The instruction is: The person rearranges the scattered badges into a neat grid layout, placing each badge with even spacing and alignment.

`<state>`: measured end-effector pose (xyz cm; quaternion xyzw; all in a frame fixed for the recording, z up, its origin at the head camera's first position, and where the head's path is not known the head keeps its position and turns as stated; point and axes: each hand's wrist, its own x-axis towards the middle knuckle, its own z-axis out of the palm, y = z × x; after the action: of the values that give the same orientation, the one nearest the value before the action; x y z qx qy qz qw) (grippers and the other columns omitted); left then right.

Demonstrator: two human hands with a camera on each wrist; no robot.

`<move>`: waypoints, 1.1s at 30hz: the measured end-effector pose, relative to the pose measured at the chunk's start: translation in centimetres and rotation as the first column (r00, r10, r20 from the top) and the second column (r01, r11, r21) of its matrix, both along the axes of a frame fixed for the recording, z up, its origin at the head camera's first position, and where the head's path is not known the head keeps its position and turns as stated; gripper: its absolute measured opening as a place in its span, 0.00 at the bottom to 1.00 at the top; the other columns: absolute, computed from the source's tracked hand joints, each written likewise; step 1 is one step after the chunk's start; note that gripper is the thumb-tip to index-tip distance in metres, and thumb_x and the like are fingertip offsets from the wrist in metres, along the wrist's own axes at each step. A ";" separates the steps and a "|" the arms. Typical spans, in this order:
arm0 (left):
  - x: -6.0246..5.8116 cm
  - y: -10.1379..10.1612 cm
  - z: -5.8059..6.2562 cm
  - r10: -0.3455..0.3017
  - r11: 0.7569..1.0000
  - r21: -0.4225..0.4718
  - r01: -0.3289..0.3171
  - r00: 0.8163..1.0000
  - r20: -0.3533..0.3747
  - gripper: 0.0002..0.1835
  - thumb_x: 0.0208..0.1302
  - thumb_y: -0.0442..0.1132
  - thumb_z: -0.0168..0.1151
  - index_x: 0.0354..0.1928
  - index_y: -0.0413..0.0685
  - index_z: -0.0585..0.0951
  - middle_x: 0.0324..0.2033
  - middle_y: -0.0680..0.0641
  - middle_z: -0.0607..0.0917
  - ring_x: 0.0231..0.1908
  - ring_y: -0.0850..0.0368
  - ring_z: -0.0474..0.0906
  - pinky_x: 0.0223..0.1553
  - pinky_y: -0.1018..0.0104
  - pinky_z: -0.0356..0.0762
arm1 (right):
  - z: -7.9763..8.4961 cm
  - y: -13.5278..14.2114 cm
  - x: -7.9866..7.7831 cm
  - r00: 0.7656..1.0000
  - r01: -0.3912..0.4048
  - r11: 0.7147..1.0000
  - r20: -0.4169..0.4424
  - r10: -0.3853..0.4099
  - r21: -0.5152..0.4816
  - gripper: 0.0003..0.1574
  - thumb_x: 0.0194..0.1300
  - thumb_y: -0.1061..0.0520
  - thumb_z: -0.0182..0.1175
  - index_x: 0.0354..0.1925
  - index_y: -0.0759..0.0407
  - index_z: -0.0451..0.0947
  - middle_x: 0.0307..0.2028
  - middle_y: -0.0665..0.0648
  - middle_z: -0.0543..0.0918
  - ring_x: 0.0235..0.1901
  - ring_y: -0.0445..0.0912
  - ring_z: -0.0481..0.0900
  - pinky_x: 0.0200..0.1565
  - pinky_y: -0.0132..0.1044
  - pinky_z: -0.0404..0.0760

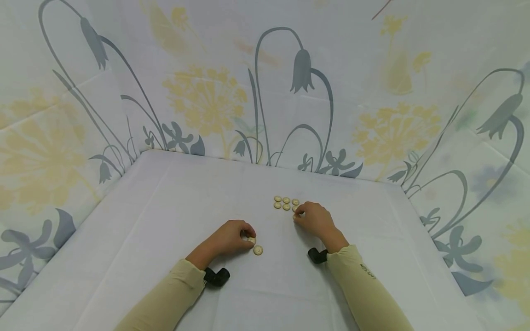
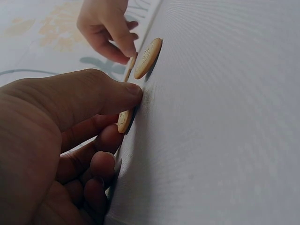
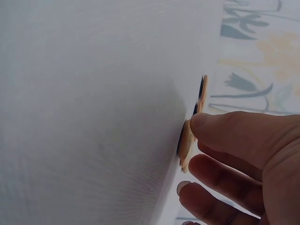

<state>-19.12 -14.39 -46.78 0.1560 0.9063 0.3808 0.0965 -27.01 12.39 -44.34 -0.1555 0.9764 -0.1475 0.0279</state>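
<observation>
My left hand (image 1: pixel 229 236) pinches a round, pale tan biscuit (image 2: pixel 123 121) between thumb and fingers, low at the white cloth. Right beside it another biscuit (image 1: pixel 258 250) lies flat, with lines marked on its face. Farther forward and to the right, my right hand (image 1: pixel 316 220) grips a biscuit (image 3: pixel 186 140) by its edge, thumb on one side and fingers on the other. It is mostly covered by the fingertips in the head view. Just past these fingertips, several like biscuits (image 1: pixel 286 207) lie flat in two short rows, the nearer right one partly hidden by the hand.
A white cloth (image 1: pixel 186 193) covers the table. Upright sheets printed with grey and yellow flowers (image 1: pixel 302 69) border it at the back and both sides. Each wrist carries a small black camera (image 1: pixel 217 277) near the sleeve cuff.
</observation>
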 end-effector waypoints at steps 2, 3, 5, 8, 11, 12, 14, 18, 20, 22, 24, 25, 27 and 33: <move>0.0 0.0 0.0 0.002 1.000 -0.005 -0.002 1.000 -0.003 0.07 0.55 0.40 0.70 0.37 0.53 0.85 0.33 0.57 0.82 0.34 0.61 0.72 0.39 0.65 0.72 | 0.1 0.0 0.1 1.000 -0.004 1.000 -0.005 0.004 0.006 0.10 0.60 0.50 0.65 0.38 0.52 0.87 0.45 0.53 0.86 0.46 0.53 0.82 0.44 0.50 0.79; 0.0 0.0 -0.1 0.003 1.000 -0.011 -0.003 1.000 -0.005 0.07 0.56 0.40 0.70 0.37 0.53 0.85 0.33 0.57 0.82 0.34 0.62 0.72 0.40 0.65 0.72 | 0.1 0.0 0.1 1.000 -0.006 1.000 -0.006 0.006 0.009 0.10 0.60 0.50 0.64 0.38 0.52 0.87 0.45 0.53 0.86 0.46 0.53 0.82 0.44 0.50 0.79; -0.1 0.0 -0.1 0.004 1.000 -0.020 -0.005 1.000 -0.014 0.07 0.55 0.40 0.70 0.38 0.53 0.85 0.33 0.57 0.82 0.34 0.62 0.73 0.40 0.65 0.72 | 0.1 -0.1 0.1 1.000 -0.007 1.000 -0.003 0.007 0.011 0.10 0.60 0.50 0.64 0.39 0.52 0.87 0.45 0.53 0.86 0.45 0.53 0.82 0.43 0.49 0.79; -0.1 0.1 -0.2 0.006 1.000 -0.029 -0.006 1.000 -0.022 0.08 0.55 0.40 0.70 0.38 0.52 0.85 0.33 0.57 0.82 0.34 0.63 0.73 0.41 0.65 0.73 | 0.1 -0.2 0.2 1.000 -0.011 1.000 0.003 0.011 0.019 0.11 0.61 0.50 0.64 0.39 0.52 0.87 0.45 0.53 0.86 0.44 0.51 0.82 0.42 0.48 0.80; -0.1 0.1 -0.2 0.004 1.000 -0.024 -0.005 1.000 -0.018 0.08 0.54 0.40 0.70 0.38 0.51 0.85 0.33 0.56 0.83 0.34 0.63 0.74 0.41 0.64 0.73 | 0.0 -0.3 0.3 1.000 -0.014 1.000 0.012 0.013 0.021 0.11 0.61 0.50 0.63 0.39 0.52 0.87 0.45 0.52 0.85 0.44 0.50 0.82 0.42 0.47 0.80; -0.1 0.1 -0.2 0.003 1.000 -0.022 -0.004 1.000 -0.018 0.09 0.54 0.40 0.70 0.38 0.51 0.85 0.33 0.56 0.83 0.34 0.62 0.74 0.41 0.64 0.73 | 0.0 -0.4 0.4 1.000 -0.015 1.000 0.012 0.015 0.020 0.11 0.61 0.50 0.63 0.39 0.52 0.87 0.45 0.52 0.85 0.44 0.50 0.82 0.42 0.47 0.80; -0.1 0.0 -0.1 0.001 1.000 -0.022 -0.001 1.000 -0.017 0.09 0.54 0.40 0.70 0.38 0.51 0.85 0.33 0.56 0.83 0.34 0.62 0.74 0.41 0.63 0.73 | 0.0 -0.5 0.6 1.000 -0.020 1.000 0.011 0.020 0.019 0.12 0.60 0.49 0.63 0.39 0.52 0.86 0.45 0.53 0.85 0.43 0.50 0.82 0.43 0.47 0.79; -0.1 0.1 -0.1 0.000 1.000 -0.024 0.000 1.000 -0.013 0.08 0.54 0.40 0.70 0.38 0.51 0.85 0.33 0.56 0.82 0.34 0.62 0.74 0.41 0.64 0.73 | 0.0 -0.9 0.9 1.000 -0.023 1.000 0.014 0.023 0.008 0.12 0.60 0.49 0.64 0.40 0.52 0.86 0.43 0.53 0.85 0.43 0.49 0.82 0.44 0.46 0.79; -0.1 0.1 -0.1 0.000 1.000 -0.023 0.000 1.000 -0.013 0.08 0.55 0.40 0.70 0.38 0.51 0.85 0.33 0.56 0.82 0.34 0.62 0.74 0.41 0.64 0.73 | -0.1 -1.0 1.1 1.000 -0.027 1.000 0.012 0.027 0.011 0.12 0.60 0.49 0.64 0.40 0.51 0.86 0.41 0.52 0.85 0.42 0.48 0.82 0.43 0.46 0.79; -0.1 0.1 -0.1 -0.003 1.000 -0.020 0.003 1.000 -0.016 0.08 0.55 0.40 0.70 0.38 0.51 0.85 0.33 0.56 0.82 0.34 0.62 0.73 0.41 0.65 0.73 | -0.1 -1.2 1.3 1.000 -0.029 1.000 0.012 0.029 0.007 0.12 0.59 0.49 0.64 0.39 0.51 0.86 0.40 0.51 0.85 0.41 0.48 0.82 0.42 0.45 0.79; -0.1 0.1 -0.1 -0.002 1.000 -0.019 0.002 1.000 -0.017 0.08 0.54 0.40 0.70 0.38 0.51 0.85 0.33 0.56 0.82 0.34 0.62 0.73 0.41 0.65 0.72 | -0.1 -1.3 1.5 0.999 -0.038 0.999 0.008 0.038 0.004 0.12 0.59 0.49 0.64 0.39 0.51 0.86 0.39 0.51 0.85 0.40 0.48 0.82 0.41 0.45 0.79; -0.1 0.1 -0.1 -0.001 1.000 -0.019 0.001 1.000 -0.018 0.08 0.54 0.40 0.70 0.37 0.51 0.85 0.33 0.57 0.82 0.34 0.62 0.73 0.41 0.65 0.72 | -0.1 -1.4 1.7 0.999 -0.044 0.999 0.006 0.044 -0.001 0.12 0.59 0.49 0.64 0.39 0.51 0.86 0.40 0.51 0.85 0.41 0.48 0.82 0.41 0.45 0.79; -0.1 0.2 -0.1 -0.001 1.000 -0.018 0.000 1.000 -0.019 0.08 0.54 0.40 0.70 0.37 0.52 0.85 0.33 0.57 0.82 0.34 0.63 0.73 0.40 0.65 0.72 | 0.0 -1.6 2.0 0.999 -0.055 0.998 0.003 0.055 -0.012 0.12 0.60 0.49 0.65 0.39 0.51 0.86 0.40 0.51 0.85 0.41 0.48 0.82 0.42 0.46 0.80; 0.0 0.2 0.1 0.006 1.000 -0.020 -0.006 1.000 -0.012 0.08 0.54 0.40 0.70 0.37 0.51 0.85 0.32 0.56 0.82 0.34 0.63 0.73 0.40 0.66 0.72 | 0.2 -2.1 2.7 0.997 -0.082 0.996 -0.012 0.082 -0.017 0.12 0.60 0.48 0.66 0.40 0.50 0.86 0.41 0.50 0.85 0.43 0.49 0.82 0.43 0.46 0.80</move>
<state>-19.12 -14.14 -46.67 0.1548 0.9110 0.3712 0.0915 -24.32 10.29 -44.12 -0.1966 0.9679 -0.1539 0.0273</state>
